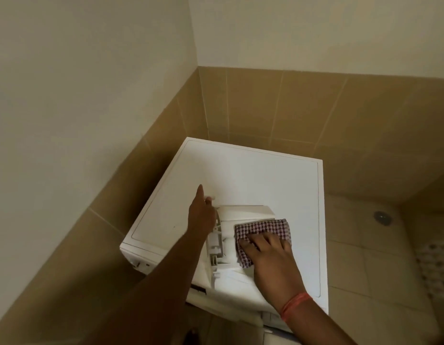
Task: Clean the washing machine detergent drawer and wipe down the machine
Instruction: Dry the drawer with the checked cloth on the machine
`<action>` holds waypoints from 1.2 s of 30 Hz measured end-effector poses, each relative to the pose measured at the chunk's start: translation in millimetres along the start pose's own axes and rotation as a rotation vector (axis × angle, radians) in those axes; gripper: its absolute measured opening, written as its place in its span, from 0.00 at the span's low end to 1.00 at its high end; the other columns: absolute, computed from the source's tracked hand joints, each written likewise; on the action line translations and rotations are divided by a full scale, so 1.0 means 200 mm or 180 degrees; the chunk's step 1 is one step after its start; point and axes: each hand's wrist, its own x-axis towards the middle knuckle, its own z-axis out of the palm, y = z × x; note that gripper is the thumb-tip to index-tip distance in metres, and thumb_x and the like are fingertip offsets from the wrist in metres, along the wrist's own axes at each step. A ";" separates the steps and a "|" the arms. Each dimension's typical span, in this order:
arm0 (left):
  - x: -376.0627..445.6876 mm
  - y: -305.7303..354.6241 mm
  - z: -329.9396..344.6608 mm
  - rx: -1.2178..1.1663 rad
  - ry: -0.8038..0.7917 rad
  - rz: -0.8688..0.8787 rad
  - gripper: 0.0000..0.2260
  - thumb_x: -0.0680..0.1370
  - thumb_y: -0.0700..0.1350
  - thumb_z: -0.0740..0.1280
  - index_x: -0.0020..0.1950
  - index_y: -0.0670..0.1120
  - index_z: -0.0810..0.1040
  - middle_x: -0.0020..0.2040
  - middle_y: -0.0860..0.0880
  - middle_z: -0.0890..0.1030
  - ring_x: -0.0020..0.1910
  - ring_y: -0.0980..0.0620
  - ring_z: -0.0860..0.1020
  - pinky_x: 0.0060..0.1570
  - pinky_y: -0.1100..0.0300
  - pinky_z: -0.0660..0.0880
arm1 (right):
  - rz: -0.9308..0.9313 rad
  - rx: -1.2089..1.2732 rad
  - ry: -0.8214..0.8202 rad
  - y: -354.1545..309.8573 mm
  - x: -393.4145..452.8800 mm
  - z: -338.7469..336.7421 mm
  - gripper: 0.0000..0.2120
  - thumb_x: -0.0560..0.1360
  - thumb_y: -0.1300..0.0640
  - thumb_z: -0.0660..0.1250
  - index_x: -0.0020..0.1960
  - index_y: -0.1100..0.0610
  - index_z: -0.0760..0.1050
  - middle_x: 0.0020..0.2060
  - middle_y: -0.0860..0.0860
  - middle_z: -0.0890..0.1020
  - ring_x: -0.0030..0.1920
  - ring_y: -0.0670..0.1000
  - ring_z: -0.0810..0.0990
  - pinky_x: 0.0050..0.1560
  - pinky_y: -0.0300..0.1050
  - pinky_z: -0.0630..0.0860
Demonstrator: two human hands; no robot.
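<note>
I have the detergent drawer (230, 242) out of the machine and lying on top of the washing machine (253, 175), toward the front edge at about 6 o'clock. My left hand (201, 217) steadies its left end — fingers stretched flat along it, grip relaxed and apart, not curled round anything. My right hand (268, 252) presses the checked cloth (263, 232) down on the drawer's right half, fingers spread over the fabric; I can't tell whether the thumb pinches it beneath.

The risk I see is the drawer sliding. It sits close to the front lip, and a hard wipe toward me could push it off the lid onto the tiled floor (352, 257), since the left hand only braces it. The cloth could also snag on the ribbed plastic fittings along the drawer's left side.

Around me: tiled walls (278, 105) close in at 9 and 12 o'clock, a floor drain (381, 216) sits at 3 o'clock, and a red thread band (294, 305) circles my right wrist. Nothing on the lid blocks the wiping.
</note>
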 end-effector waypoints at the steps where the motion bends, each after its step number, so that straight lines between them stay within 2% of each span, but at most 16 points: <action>1: 0.02 0.01 0.00 0.0000 -0.0040 0.0015 0.24 0.85 0.39 0.53 0.81 0.46 0.53 0.73 0.46 0.71 0.58 0.58 0.76 0.46 0.81 0.66 | 0.0068 -0.0056 0.0017 -0.01 -0.02 0.00 0.28 0.64 0.63 0.64 0.62 0.46 0.78 0.58 0.47 0.80 0.58 0.55 0.76 0.52 0.55 0.74; 4: 0.08 0.03 0.01 0.0054 -0.0094 0.0036 0.24 0.85 0.40 0.53 0.81 0.47 0.53 0.78 0.47 0.64 0.72 0.49 0.68 0.51 0.75 0.58 | 0.0522 -0.0072 0.0019 -0.04 -0.05 0.02 0.29 0.65 0.61 0.55 0.62 0.47 0.79 0.58 0.47 0.80 0.60 0.56 0.75 0.54 0.55 0.73; 6: 0.11 0.02 0.01 0.0117 -0.0128 0.0118 0.24 0.85 0.40 0.53 0.81 0.47 0.53 0.79 0.47 0.61 0.75 0.49 0.65 0.58 0.73 0.59 | 0.0669 0.0010 0.0051 -0.10 -0.02 0.04 0.30 0.65 0.60 0.52 0.62 0.47 0.79 0.58 0.46 0.80 0.62 0.56 0.75 0.57 0.57 0.71; 8: 0.14 0.01 0.02 0.0206 -0.0144 0.0209 0.24 0.85 0.40 0.53 0.81 0.48 0.53 0.79 0.47 0.62 0.75 0.47 0.65 0.68 0.63 0.61 | 0.0550 0.0084 0.0074 -0.17 0.01 0.09 0.30 0.67 0.60 0.51 0.62 0.46 0.78 0.60 0.46 0.79 0.64 0.55 0.74 0.61 0.59 0.71; 9: 0.16 0.01 0.02 0.0249 -0.0156 0.0227 0.24 0.85 0.41 0.53 0.81 0.48 0.53 0.78 0.47 0.63 0.75 0.46 0.65 0.70 0.59 0.62 | 0.0433 0.0110 0.0055 -0.21 0.03 0.10 0.30 0.67 0.60 0.50 0.63 0.46 0.78 0.61 0.45 0.79 0.66 0.55 0.74 0.64 0.60 0.71; 11: 0.19 0.02 0.01 0.0307 -0.0205 0.0247 0.24 0.85 0.40 0.54 0.81 0.48 0.53 0.78 0.46 0.64 0.74 0.44 0.66 0.70 0.56 0.65 | 0.0279 0.0083 0.0068 -0.23 0.05 0.13 0.31 0.68 0.61 0.49 0.65 0.45 0.76 0.64 0.45 0.77 0.68 0.54 0.73 0.67 0.60 0.70; 13: 0.21 0.01 0.00 0.0290 -0.0241 0.0260 0.25 0.85 0.40 0.54 0.81 0.48 0.53 0.77 0.46 0.66 0.72 0.44 0.69 0.65 0.59 0.68 | 0.0376 0.0010 0.0139 -0.20 0.03 0.11 0.31 0.67 0.62 0.50 0.65 0.46 0.77 0.64 0.45 0.78 0.67 0.53 0.74 0.67 0.59 0.70; 16: 0.22 -0.02 0.00 0.0141 -0.0261 0.0221 0.26 0.84 0.37 0.54 0.81 0.51 0.53 0.72 0.47 0.71 0.61 0.48 0.77 0.52 0.63 0.72 | 0.1086 0.0012 0.0240 -0.10 -0.05 0.10 0.30 0.67 0.64 0.57 0.64 0.47 0.78 0.63 0.47 0.79 0.66 0.55 0.74 0.66 0.58 0.71; 18: 0.23 -0.04 0.01 0.0021 -0.0266 0.0201 0.27 0.83 0.35 0.54 0.81 0.52 0.53 0.70 0.47 0.74 0.60 0.48 0.78 0.54 0.61 0.74 | 0.1585 0.0045 0.0261 -0.08 -0.07 0.11 0.31 0.65 0.68 0.64 0.65 0.48 0.77 0.63 0.48 0.79 0.66 0.56 0.73 0.65 0.59 0.71; 20: 0.24 -0.05 0.02 -0.0014 -0.0253 0.0197 0.28 0.83 0.35 0.55 0.80 0.51 0.53 0.68 0.46 0.76 0.60 0.48 0.78 0.57 0.59 0.74 | 0.1669 0.0145 0.0295 -0.11 -0.05 0.14 0.31 0.65 0.69 0.65 0.66 0.49 0.77 0.63 0.49 0.79 0.66 0.58 0.72 0.63 0.61 0.72; 22: 0.24 -0.05 0.02 0.0057 -0.0214 0.0224 0.28 0.83 0.34 0.55 0.81 0.50 0.53 0.67 0.45 0.77 0.60 0.47 0.78 0.59 0.57 0.75 | 0.1427 0.0208 0.0324 -0.17 -0.01 0.15 0.31 0.66 0.68 0.63 0.66 0.49 0.77 0.63 0.49 0.79 0.66 0.59 0.73 0.62 0.61 0.73; 24: 0.24 -0.05 0.03 0.0107 -0.0182 0.0265 0.28 0.83 0.34 0.55 0.81 0.50 0.53 0.68 0.45 0.76 0.62 0.47 0.78 0.61 0.56 0.75 | 0.1018 0.0180 0.0299 -0.24 0.02 0.16 0.31 0.66 0.65 0.57 0.66 0.48 0.76 0.63 0.48 0.78 0.66 0.57 0.73 0.64 0.60 0.72; 26: 0.23 -0.05 0.03 0.0148 -0.0183 0.0282 0.28 0.82 0.34 0.55 0.81 0.49 0.53 0.69 0.46 0.76 0.63 0.47 0.77 0.60 0.57 0.75 | 0.0631 0.0099 0.0249 -0.29 0.02 0.18 0.33 0.66 0.64 0.51 0.67 0.47 0.75 0.65 0.46 0.77 0.67 0.55 0.72 0.66 0.59 0.71; 28: 0.23 -0.04 0.02 0.0141 -0.0181 0.0300 0.28 0.83 0.34 0.55 0.81 0.49 0.53 0.69 0.45 0.76 0.64 0.47 0.77 0.59 0.58 0.75 | 0.0509 -0.0021 0.0231 -0.28 0.01 0.16 0.33 0.66 0.64 0.50 0.66 0.46 0.75 0.65 0.45 0.77 0.67 0.54 0.73 0.66 0.57 0.70; 33: 0.24 -0.05 0.02 0.0212 -0.0186 0.0307 0.28 0.82 0.33 0.55 0.81 0.49 0.53 0.70 0.46 0.75 0.63 0.48 0.78 0.58 0.62 0.74 | 0.1515 -0.0075 0.0193 -0.11 -0.03 0.09 0.30 0.65 0.64 0.60 0.64 0.46 0.76 0.61 0.45 0.78 0.63 0.54 0.75 0.63 0.59 0.70; 36: 0.22 -0.03 0.02 0.0337 -0.0153 0.0369 0.26 0.83 0.35 0.55 0.80 0.47 0.54 0.68 0.44 0.76 0.63 0.45 0.78 0.60 0.57 0.75 | 0.1369 0.0049 0.0173 -0.12 0.02 0.08 0.29 0.66 0.63 0.56 0.62 0.47 0.78 0.59 0.47 0.79 0.60 0.55 0.76 0.63 0.60 0.70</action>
